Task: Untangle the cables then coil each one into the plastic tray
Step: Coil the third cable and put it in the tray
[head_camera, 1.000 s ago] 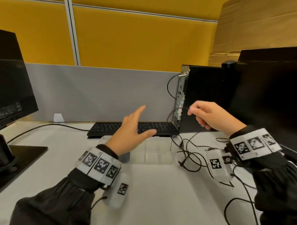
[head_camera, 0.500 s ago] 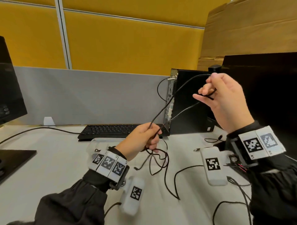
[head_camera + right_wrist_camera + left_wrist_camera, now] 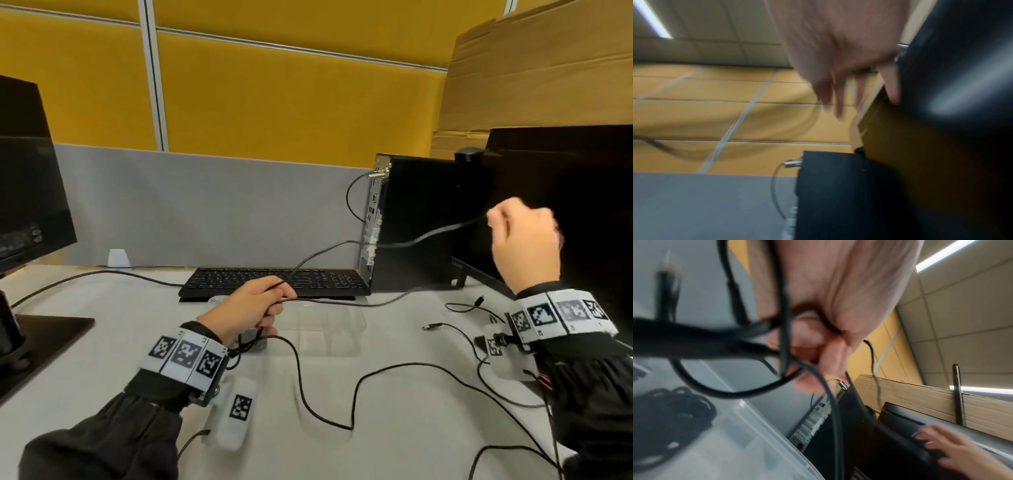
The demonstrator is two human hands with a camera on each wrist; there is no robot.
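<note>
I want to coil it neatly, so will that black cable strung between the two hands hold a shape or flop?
Probably floppy: the black cable sags between the left hand and right hand. It looks thin and light. Loose lengths snake over the desk, so coils may spring open.

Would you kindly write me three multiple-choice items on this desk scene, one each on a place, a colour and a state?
1. Where is the plastic tray?
A. in front of the keyboard
B. on the computer tower
C. under the left monitor

2. What colour is the upper wall panel?
A. blue
B. yellow
C. white

3. What is the left hand doing?
A. lying flat
B. typing
C. gripping black cables

Key: 1 A, the tray sits just nearer than the keyboard; 2 B, it is yellow above the grey divider; 3 C, fingers curl round the cables.
</note>
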